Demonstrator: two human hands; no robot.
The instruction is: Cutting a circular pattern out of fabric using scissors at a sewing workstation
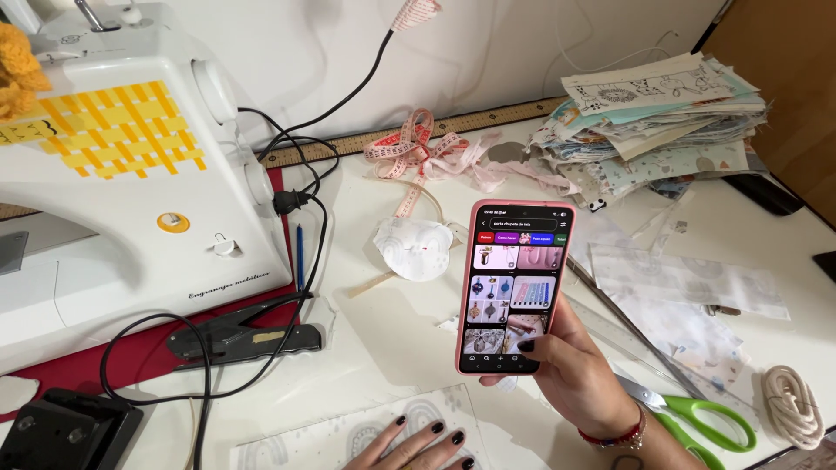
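Starting at the left, a white sewing machine stands on the table, with black pliers lying just in front of its base. Further right, at the bottom edge, the left hand lies flat, fingers spread, on a printed piece of fabric, gripping nothing. Just to its right and a little higher, the right hand is wrapped around the lower end of a pink phone, thumb over the screen. The phone stands upright, long axis running away from the person, screen facing up toward them. The two hands are near but apart. Green scissors lie beside the right wrist, and a coil of rope sits at the far right.
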